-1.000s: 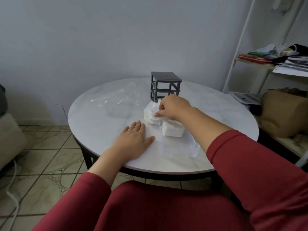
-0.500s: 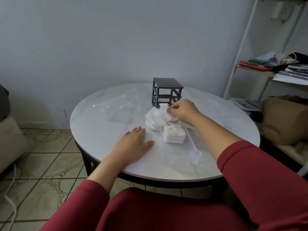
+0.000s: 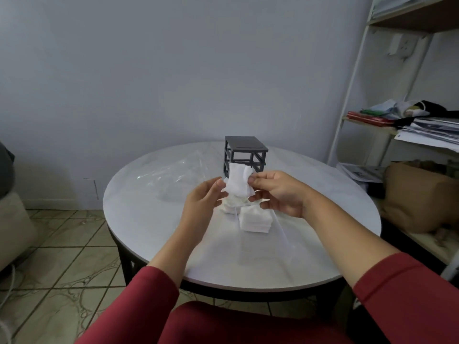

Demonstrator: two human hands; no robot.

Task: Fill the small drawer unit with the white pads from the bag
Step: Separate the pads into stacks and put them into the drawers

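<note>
Head view: a soft white pad bundle (image 3: 239, 181) is held above the round white table (image 3: 149, 232), long side upright. The left hand (image 3: 203, 202) and right hand (image 3: 278, 192) pinch its edges. Just behind it stands the dark grey frame drawer unit (image 3: 244, 155). Below it lie stacked white pads (image 3: 255, 219), and to the left a clear plastic bag (image 3: 173, 175).

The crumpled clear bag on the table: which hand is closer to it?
Left. The left hand hovers just right of the bag, at its edge. The right hand is farther right, beyond the white pad that both hands pinch.
</note>
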